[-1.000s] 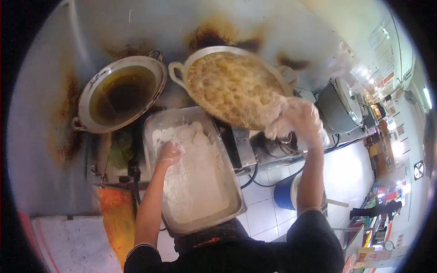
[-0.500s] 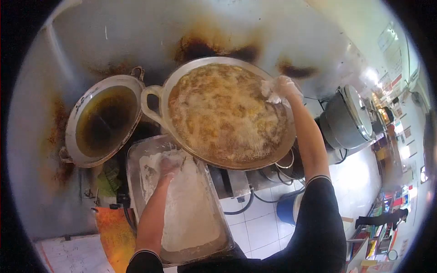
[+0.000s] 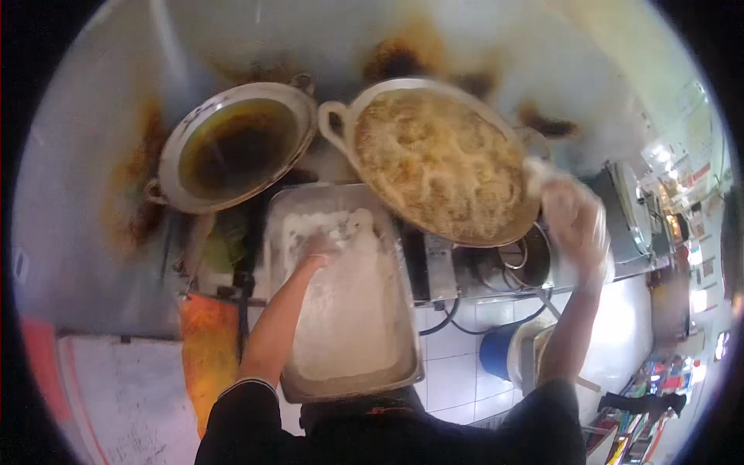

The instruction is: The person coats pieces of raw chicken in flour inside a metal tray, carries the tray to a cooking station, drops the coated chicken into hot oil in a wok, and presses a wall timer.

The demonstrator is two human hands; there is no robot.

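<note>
My left hand [image 3: 316, 252] reaches into a rectangular metal tray [image 3: 411, 325] of white flour or batter [image 3: 349, 310]. Its fingers are blurred and partly hidden in the white stuff. My right hand [image 3: 573, 217], in a clear plastic glove, is beside the right rim of a big wok [image 3: 339, 128]. Motion smears its fingers, and a whitish patch shows at their tips; whether that is glove or food I cannot make out. Pale golden pieces [image 3: 442, 155] fry in the wok under bubbling foam.
A second wok [image 3: 174, 147] with dark oil stands at the left. A large grey pot [image 3: 620, 209] is on the right. Below are a blue bucket [image 3: 496, 353], hoses [image 3: 446, 322] and an orange sheet [image 3: 209, 341]. A stained metal wall [image 3: 325, 39] rises behind.
My right hand has moved from over the wok's right side to just outside its rim. My left hand stays in the tray. The whole view has shifted.
</note>
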